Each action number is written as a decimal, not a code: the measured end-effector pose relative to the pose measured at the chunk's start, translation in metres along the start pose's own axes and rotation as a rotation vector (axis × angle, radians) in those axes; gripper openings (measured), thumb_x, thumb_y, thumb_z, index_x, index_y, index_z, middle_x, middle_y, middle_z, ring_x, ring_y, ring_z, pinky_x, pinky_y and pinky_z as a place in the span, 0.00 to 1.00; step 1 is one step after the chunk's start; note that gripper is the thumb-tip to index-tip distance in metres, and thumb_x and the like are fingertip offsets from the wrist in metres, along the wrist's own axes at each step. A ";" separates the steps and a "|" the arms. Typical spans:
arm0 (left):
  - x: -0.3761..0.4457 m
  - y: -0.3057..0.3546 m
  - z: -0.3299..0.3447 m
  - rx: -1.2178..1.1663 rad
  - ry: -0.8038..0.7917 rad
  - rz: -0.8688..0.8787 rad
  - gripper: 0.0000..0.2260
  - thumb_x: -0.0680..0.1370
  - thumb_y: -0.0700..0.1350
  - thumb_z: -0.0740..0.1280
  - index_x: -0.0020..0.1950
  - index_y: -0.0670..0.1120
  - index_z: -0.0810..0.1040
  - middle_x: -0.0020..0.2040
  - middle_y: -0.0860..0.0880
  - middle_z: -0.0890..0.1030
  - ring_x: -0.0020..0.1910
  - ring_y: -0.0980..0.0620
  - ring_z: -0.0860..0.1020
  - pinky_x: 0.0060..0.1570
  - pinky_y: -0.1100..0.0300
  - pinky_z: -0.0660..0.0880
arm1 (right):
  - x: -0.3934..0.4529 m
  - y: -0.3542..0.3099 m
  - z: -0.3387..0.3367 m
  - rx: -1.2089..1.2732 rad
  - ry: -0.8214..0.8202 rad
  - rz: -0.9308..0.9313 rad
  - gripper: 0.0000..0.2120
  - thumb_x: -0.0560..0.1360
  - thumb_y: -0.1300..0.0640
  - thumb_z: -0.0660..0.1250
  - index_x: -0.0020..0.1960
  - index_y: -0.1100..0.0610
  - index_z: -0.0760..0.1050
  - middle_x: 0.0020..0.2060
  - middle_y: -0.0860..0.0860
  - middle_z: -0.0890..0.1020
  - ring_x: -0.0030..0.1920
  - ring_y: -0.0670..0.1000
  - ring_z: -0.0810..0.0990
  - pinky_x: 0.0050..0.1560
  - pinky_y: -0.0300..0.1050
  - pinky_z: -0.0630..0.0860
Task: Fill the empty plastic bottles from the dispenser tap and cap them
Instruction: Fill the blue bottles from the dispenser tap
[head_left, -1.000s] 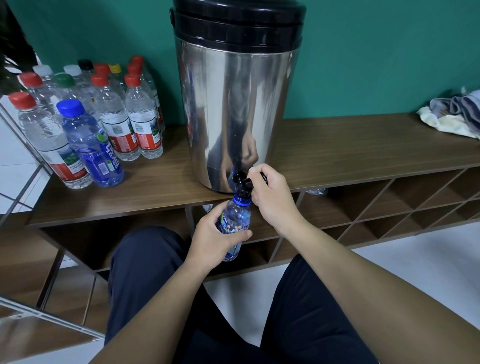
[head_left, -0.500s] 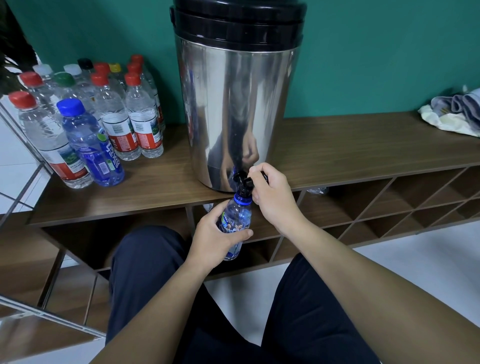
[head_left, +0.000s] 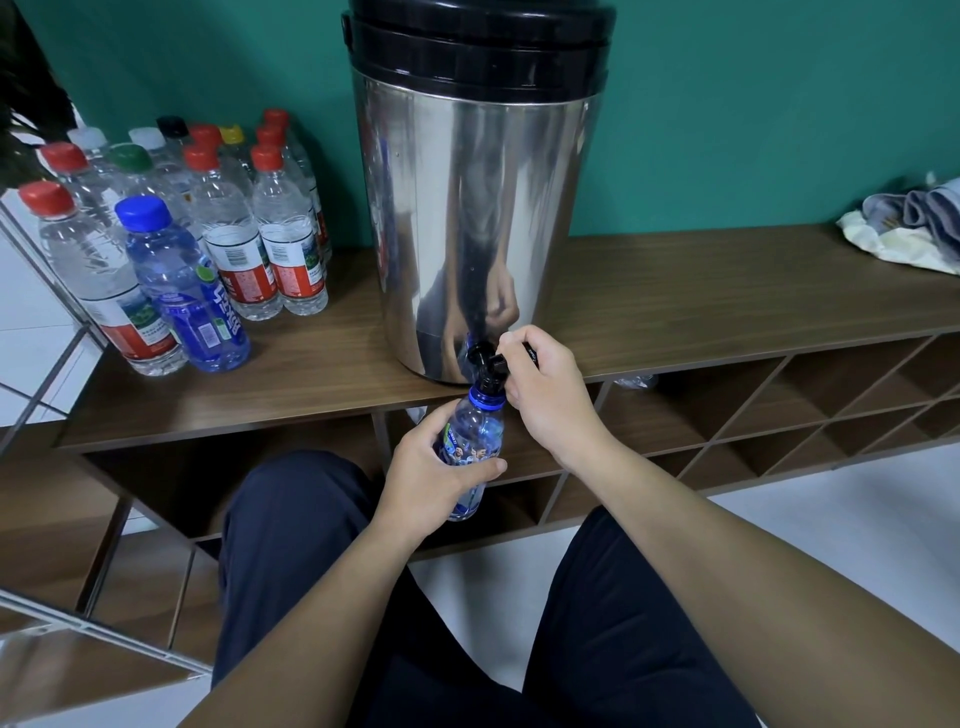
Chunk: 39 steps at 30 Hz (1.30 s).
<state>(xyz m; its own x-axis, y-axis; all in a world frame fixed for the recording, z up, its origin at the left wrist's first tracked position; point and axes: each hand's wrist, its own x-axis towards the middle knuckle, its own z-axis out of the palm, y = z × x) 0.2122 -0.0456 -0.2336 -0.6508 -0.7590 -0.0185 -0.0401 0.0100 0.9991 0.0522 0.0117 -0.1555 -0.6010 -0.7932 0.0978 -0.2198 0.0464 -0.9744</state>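
A tall steel dispenser (head_left: 467, 208) with a black lid stands on the wooden shelf top (head_left: 701, 291). Its black tap (head_left: 485, 364) juts out over the front edge. My left hand (head_left: 431, 467) grips a small clear bottle (head_left: 475, 431) with a blue neck ring, holding its open mouth right under the tap. My right hand (head_left: 545, 395) curls round the tap's lever. The bottle's lower half is hidden behind my fingers.
Several capped bottles (head_left: 228, 239) with red, green, white and yellow caps stand at the left of the shelf, a blue bottle (head_left: 182, 291) in front. A crumpled cloth (head_left: 909, 223) lies at the far right. Open cubbyholes (head_left: 779, 415) run under the shelf. My knees are below.
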 end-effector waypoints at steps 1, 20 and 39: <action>0.000 0.000 0.000 0.004 0.001 0.001 0.34 0.71 0.38 0.87 0.74 0.54 0.81 0.62 0.52 0.89 0.61 0.50 0.88 0.68 0.45 0.83 | 0.000 0.000 0.000 0.001 -0.002 0.000 0.15 0.89 0.49 0.63 0.51 0.60 0.76 0.28 0.47 0.69 0.31 0.50 0.67 0.38 0.50 0.65; -0.003 0.007 0.001 0.031 0.015 0.001 0.34 0.71 0.37 0.86 0.73 0.54 0.81 0.60 0.56 0.89 0.60 0.55 0.88 0.66 0.51 0.83 | -0.001 -0.003 0.000 0.005 0.001 -0.003 0.14 0.89 0.51 0.63 0.51 0.60 0.77 0.29 0.44 0.71 0.32 0.49 0.68 0.39 0.50 0.67; 0.002 -0.002 0.002 0.013 0.028 -0.006 0.34 0.70 0.36 0.87 0.73 0.54 0.82 0.60 0.54 0.89 0.60 0.51 0.88 0.70 0.43 0.82 | -0.001 -0.001 0.000 0.015 -0.008 -0.005 0.15 0.89 0.50 0.63 0.51 0.61 0.76 0.29 0.45 0.69 0.31 0.49 0.66 0.38 0.50 0.65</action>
<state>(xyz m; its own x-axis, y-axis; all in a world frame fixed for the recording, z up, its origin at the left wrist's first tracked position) 0.2097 -0.0457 -0.2357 -0.6291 -0.7769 -0.0230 -0.0535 0.0137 0.9985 0.0528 0.0122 -0.1545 -0.5941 -0.7980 0.1009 -0.2114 0.0339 -0.9768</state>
